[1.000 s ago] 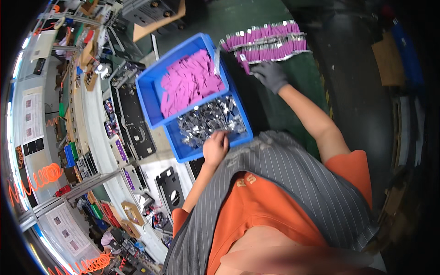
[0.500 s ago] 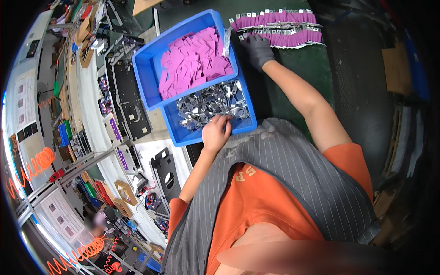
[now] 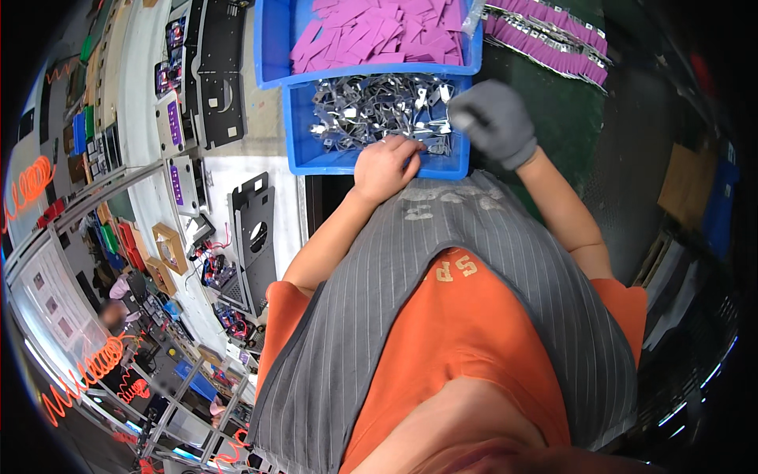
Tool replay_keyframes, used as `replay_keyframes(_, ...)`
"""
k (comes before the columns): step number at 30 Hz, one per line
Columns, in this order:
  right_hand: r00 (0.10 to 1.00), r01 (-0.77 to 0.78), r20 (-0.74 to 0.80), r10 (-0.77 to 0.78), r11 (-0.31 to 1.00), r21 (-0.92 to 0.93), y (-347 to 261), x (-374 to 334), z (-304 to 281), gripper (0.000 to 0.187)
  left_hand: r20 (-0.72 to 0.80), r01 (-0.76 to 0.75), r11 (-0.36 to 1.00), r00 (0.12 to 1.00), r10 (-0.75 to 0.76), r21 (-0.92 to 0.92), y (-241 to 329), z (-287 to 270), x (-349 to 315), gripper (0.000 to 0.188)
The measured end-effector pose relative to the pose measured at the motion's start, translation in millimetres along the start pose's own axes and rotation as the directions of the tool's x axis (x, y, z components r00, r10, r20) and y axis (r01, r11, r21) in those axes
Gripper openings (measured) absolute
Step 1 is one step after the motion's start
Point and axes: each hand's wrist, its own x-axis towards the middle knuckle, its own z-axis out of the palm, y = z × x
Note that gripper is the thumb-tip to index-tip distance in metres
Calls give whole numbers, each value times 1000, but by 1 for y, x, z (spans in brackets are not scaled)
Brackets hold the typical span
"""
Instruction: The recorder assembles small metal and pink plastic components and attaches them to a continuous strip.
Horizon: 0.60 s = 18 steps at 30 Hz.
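Observation:
My bare left hand (image 3: 385,167) rests at the near edge of the blue bin (image 3: 332,164) of small shiny metal brackets (image 3: 371,110). Its fingers are curled and pressed together at the brackets; whatever lies between the fingertips is hidden. In a grey glove, my right hand (image 3: 496,125) hovers by the right wall of this bin, its fingers bent and smeared by motion. A second blue bin (image 3: 272,55) behind holds a heap of flat purple strips (image 3: 379,31). Two rows of purple strips with metal ends (image 3: 545,43) lie on the green surface at the far right.
At the left, black perforated metal panels (image 3: 219,79) and a black plate with a round hole (image 3: 251,229) lie along a white bench. Beyond them are shelving rails (image 3: 110,183) and orange coiled hoses (image 3: 31,186). A cardboard box (image 3: 683,186) stands at the right.
My right hand has come back from the far rows of purple strips to the bracket bin's right side. My left hand stays at the bin's near edge. The whole view has shifted.

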Motion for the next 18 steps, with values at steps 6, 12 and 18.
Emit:
replay_keyframes(6,530,-212,599,600,778,-592,-6,47,89,48,3,-92,994,996,92,-55,-1,-1,-2,9)
replay_keyframes(12,568,-255,520,638,737,-626,48,48,140,52,-148,-122,979,984,98,-162,4,-59,27,16)
replay_keyframes(18,583,-145,537,609,728,-670,-10,57,87,49,-236,97,989,969,-69,112,-48,-117,109,15)
